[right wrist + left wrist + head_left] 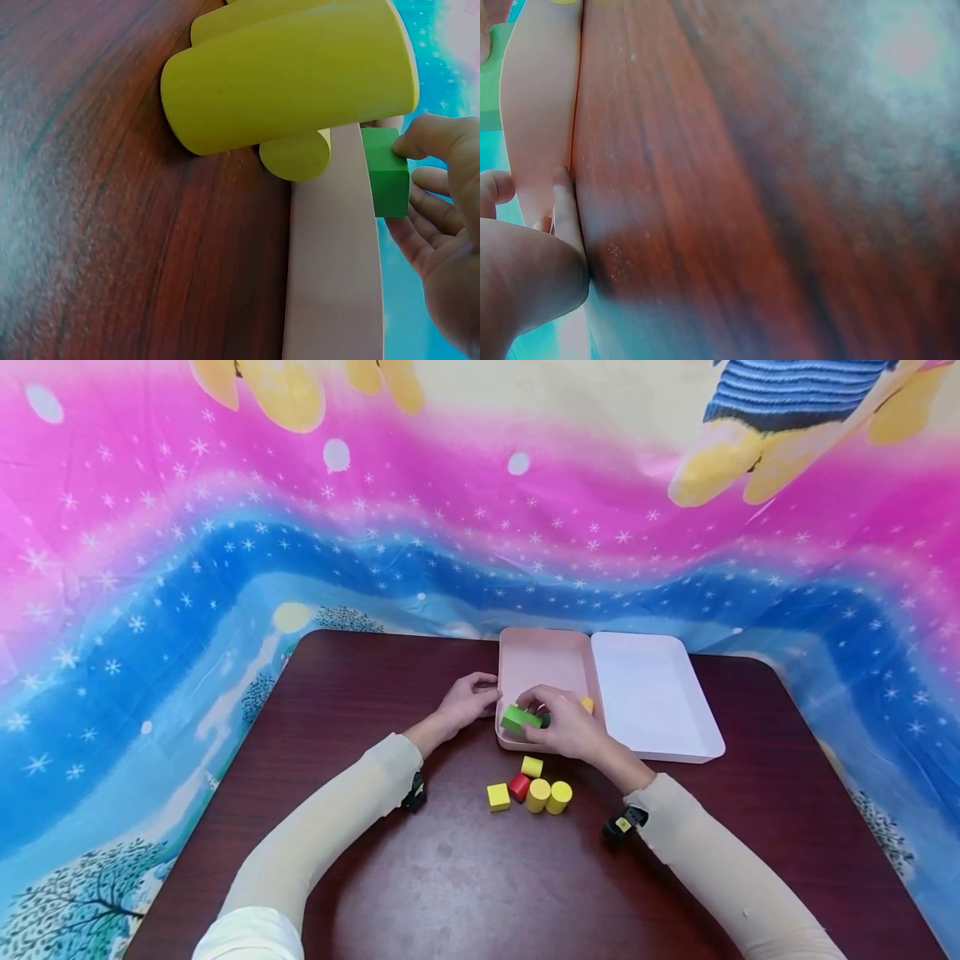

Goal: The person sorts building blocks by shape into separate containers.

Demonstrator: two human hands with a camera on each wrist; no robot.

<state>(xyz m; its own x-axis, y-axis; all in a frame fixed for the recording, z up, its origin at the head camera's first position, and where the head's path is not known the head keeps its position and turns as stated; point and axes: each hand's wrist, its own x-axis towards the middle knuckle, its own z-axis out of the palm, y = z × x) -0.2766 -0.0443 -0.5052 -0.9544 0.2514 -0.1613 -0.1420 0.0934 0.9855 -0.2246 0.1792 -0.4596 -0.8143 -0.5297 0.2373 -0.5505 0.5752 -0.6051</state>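
In the head view, my right hand (pixel 564 720) pinches a green block (pixel 519 720) between thumb and fingers, over the near left part of a pink tray (pixel 551 660). The right wrist view shows the green block (pixel 391 172) just past the tray's wall (pixel 334 277). My left hand (pixel 467 702) grips the tray's left side, with fingers on both faces of the wall (pixel 540 97) in the left wrist view. A yellow block (pixel 587 704) shows inside the tray beyond my right hand, partly hidden by it.
A white tray (pixel 652 693) adjoins the pink one on the right. In front lie a yellow cube (pixel 498 797), a red block (pixel 519 787), a small yellow block (pixel 532 767) and two yellow cylinders (pixel 537 796). A patterned cloth (pixel 450 518) hangs behind the table (pixel 360 693).
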